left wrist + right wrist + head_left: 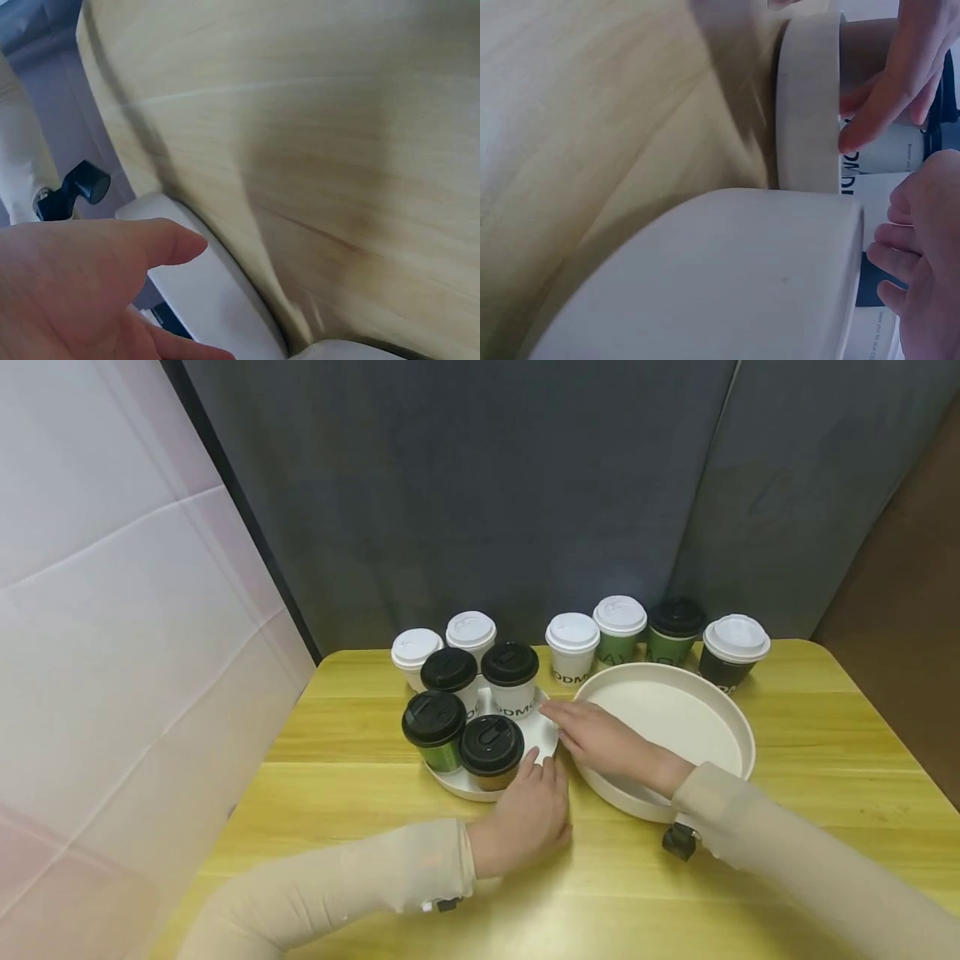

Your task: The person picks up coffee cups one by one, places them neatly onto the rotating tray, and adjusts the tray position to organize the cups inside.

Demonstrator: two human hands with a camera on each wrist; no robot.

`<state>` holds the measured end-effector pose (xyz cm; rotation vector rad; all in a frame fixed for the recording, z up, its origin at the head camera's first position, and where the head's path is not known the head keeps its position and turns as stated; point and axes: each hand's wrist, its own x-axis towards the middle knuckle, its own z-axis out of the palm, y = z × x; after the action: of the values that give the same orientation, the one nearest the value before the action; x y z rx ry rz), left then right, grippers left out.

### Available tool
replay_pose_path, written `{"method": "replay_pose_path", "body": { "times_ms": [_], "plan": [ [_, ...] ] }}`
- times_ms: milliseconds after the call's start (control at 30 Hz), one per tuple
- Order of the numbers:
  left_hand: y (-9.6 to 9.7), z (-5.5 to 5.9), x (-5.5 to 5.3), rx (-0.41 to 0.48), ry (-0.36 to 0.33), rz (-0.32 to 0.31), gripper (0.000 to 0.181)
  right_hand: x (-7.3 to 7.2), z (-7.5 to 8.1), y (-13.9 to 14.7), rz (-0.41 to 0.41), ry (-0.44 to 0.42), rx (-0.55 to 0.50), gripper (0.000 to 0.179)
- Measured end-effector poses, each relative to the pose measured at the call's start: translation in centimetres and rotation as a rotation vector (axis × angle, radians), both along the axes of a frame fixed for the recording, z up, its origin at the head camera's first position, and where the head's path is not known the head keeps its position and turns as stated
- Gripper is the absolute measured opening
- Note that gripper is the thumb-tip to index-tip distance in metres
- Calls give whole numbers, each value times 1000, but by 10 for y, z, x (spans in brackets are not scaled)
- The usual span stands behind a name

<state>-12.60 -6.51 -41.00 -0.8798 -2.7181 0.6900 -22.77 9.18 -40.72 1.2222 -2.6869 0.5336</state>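
Observation:
A small round white tray [542, 732] carries several black-lidded paper cups: a green one [442, 757], a brown one [501, 779] and white ones [516, 700] behind them. At its near right rim is my left hand [527, 814], fingertips right at the rim beside the brown cup. My right hand [600, 737] reaches across the larger round cream tray [667, 718], fingertips by the small tray's right rim. Seen from the right wrist, the small tray's wall [808, 112] meets the larger tray's wall [727, 262]. Neither hand grips a cup; the fingers look relaxed.
Along the table's back edge stand white-lidded cups [416, 648] [471, 631] on the left. Further right are a white cup [572, 652], green cups [619, 631] [671, 645] and a black cup with white lid [731, 652]. A dark partition [480, 502] rises behind the wooden table [337, 760].

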Motion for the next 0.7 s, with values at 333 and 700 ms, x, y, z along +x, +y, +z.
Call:
{"method": "replay_pose_path", "body": {
  "times_ms": [333,700],
  "plan": [
    [-5,-2,11,-60,58,-41,70,7,-9,-3,15,24,62,45],
    [-21,3,26,-3,-12,-16,73,21,-14,-11,76,80,95,45]
  ]
}}
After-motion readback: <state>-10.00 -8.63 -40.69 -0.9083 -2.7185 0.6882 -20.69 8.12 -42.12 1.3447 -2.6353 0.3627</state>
